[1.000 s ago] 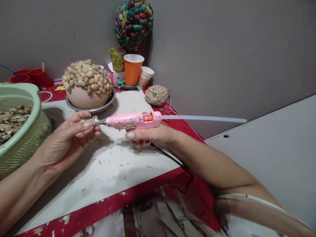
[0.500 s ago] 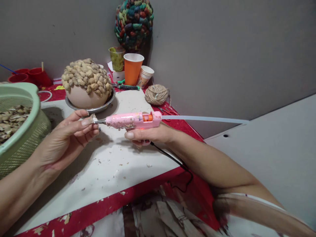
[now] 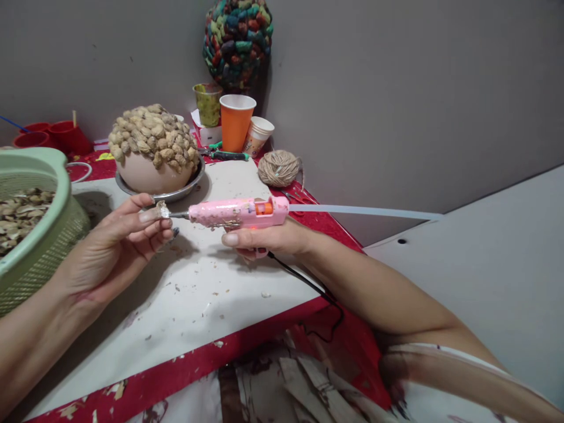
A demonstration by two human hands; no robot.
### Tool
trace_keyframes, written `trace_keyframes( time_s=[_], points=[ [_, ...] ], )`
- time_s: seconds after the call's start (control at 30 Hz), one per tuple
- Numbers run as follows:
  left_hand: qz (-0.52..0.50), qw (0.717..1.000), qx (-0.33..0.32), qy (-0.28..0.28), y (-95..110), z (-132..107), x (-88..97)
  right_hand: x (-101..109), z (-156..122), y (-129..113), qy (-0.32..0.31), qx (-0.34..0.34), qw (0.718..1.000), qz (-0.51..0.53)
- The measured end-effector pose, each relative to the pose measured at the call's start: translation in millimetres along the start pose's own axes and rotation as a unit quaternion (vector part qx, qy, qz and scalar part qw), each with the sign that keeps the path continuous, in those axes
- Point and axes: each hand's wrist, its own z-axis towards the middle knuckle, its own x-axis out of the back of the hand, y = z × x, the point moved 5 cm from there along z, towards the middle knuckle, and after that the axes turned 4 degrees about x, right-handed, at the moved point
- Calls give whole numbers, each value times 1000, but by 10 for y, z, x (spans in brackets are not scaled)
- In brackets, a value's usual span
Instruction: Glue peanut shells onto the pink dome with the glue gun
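My right hand (image 3: 264, 239) grips a pink hot glue gun (image 3: 238, 213) with a long clear glue stick (image 3: 365, 211) sticking out of its back. Its metal nozzle points left and touches a small peanut shell (image 3: 162, 210) pinched in the fingertips of my left hand (image 3: 118, 247). Both hands hover over a white board (image 3: 198, 294) littered with shell crumbs. Behind them stands a pale bowl covered in glued peanut shells (image 3: 152, 138) on a metal plate (image 3: 180, 189).
A green basket of peanut shells (image 3: 30, 217) sits at the left edge. At the back are red cups (image 3: 66, 135), an orange cup (image 3: 237, 122), paper cups, pliers (image 3: 227, 155), a ball of twine (image 3: 278, 167) and a multicoloured shell ball (image 3: 238, 41). The gun's black cord (image 3: 308, 285) trails off the table's red edge.
My left hand and the shell have shifted slightly left and up, and the glue gun's nozzle has followed it. Otherwise the scene is the same.
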Motion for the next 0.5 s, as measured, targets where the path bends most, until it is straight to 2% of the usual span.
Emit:
trace_keyframes(
  time_s=[0.3,0.5],
  points=[
    [4,1000,18,-14,-3,-24,-15,-4,30,-28,-11,26,1000,7],
    [23,999,28,-22,-50,-19,17,78,3,82,41,-11,999,-26]
  ],
)
